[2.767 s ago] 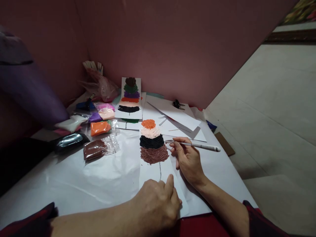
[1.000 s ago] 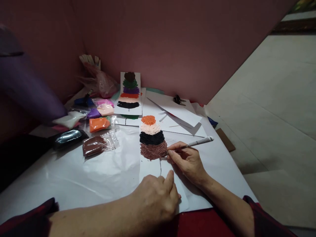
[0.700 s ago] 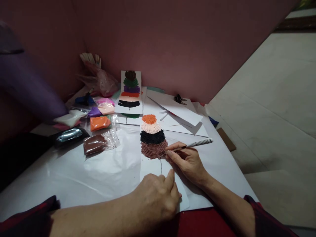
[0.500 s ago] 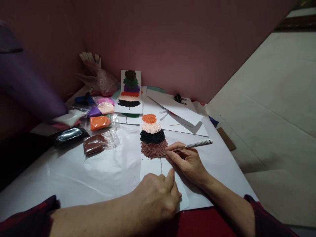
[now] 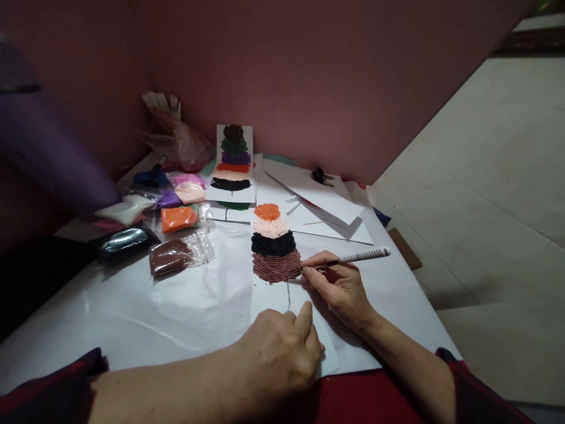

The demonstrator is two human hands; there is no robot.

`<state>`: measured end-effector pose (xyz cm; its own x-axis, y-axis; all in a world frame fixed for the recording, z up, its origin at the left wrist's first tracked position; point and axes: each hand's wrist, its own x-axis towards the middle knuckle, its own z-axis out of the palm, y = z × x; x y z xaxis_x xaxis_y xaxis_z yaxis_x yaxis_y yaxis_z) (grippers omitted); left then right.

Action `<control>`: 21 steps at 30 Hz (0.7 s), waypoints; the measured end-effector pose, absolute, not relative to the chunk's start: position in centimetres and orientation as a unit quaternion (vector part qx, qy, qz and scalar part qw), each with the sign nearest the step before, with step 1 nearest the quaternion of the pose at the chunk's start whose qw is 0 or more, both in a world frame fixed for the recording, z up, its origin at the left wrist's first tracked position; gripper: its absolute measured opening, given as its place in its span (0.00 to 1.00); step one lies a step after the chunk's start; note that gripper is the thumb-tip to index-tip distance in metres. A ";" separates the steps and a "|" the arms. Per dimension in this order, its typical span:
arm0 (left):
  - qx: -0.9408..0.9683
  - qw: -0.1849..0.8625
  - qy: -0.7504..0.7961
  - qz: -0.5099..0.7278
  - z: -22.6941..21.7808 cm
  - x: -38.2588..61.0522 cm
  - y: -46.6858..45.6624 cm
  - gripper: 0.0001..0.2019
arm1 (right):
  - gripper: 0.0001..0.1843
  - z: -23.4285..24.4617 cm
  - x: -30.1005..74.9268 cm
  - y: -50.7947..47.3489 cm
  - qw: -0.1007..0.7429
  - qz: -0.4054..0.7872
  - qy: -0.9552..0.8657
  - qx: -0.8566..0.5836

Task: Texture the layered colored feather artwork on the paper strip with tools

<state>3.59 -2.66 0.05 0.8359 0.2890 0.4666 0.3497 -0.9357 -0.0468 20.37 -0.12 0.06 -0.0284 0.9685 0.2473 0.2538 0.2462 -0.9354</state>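
Under my hands lies a white card [image 5: 269, 297] with an upright shape in textured bands of orange, pale pink, black and brown clay-like material; a thin dark line runs below. My left hand [image 5: 282, 347] rests on the card's near part, its fingers mostly curled and pressed down on it. In a pinch, my right hand [image 5: 339, 288] holds a slim pencil-like tool [image 5: 364, 255] with a black-and-white patterned end. The tool's tip is at the right edge of the brown band [image 5: 276, 267], close to my fingertips.
At the left lie clear packets of brown clay [image 5: 170, 257], orange clay [image 5: 179, 219] and other colours, beside a shiny black packet [image 5: 128, 244]. A painted card [image 5: 242, 191] with coloured bands stands behind. White sheets [image 5: 318, 197] and keys [image 5: 322, 175] lie at the back right.
My right hand and the tool have shifted slightly right, so the tip has moved from the brown band's lower right to its right edge. My left hand stays in place.
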 end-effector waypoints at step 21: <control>-0.954 0.069 -0.167 -0.238 -0.1 3.6 -2.5 0.16 | 0.03 0.4 19.9 -0.2 0.480 0.400 -0.587 -0.515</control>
